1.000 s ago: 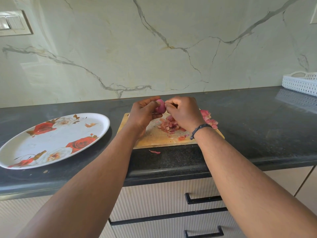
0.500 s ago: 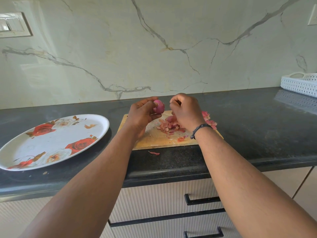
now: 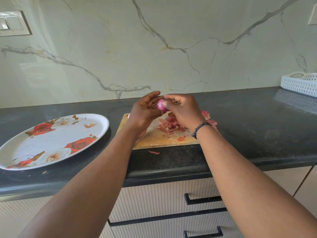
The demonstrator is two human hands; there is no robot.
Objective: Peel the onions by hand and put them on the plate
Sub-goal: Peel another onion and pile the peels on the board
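While forearms span the counter edge at 6 o'clock, nearest loose item: single skin scrap [image 3: 154,152] on the dark counter [image 3: 171,162], just off the front edge of the cutting board [image 3: 154,140]. Board sits dead centre, apparently serving as catch surface: pile of peels [image 3: 169,126] heaped on it at roughly 1 o'clock of board centre, directly below the hands, so shed skin drops there rather than on the counter. Above the pile, left hand [image 3: 142,114] cupped around a small onion [image 3: 161,105], fingers curled behind it as a cradle; right hand [image 3: 183,110] pinched on the same onion from the 3 o'clock side, thumb pressed on its face, likely working a skin layer loose. Both hands closed on the onion, held clear of the board. Onion surface looks smooth pink, judged mostly peeled. Small pink bit at board's far left corner, behind the left wrist, too hidden to identify. Plate [image 3: 13,152] at 9 o'clock, beside the board without touching, flower print only, no onions on it yet; within easy left-hand reach, sensible for drop-off. White perforated basket [image 3: 298,85] at 2 o'clock, far back against the wall, contents not readable.
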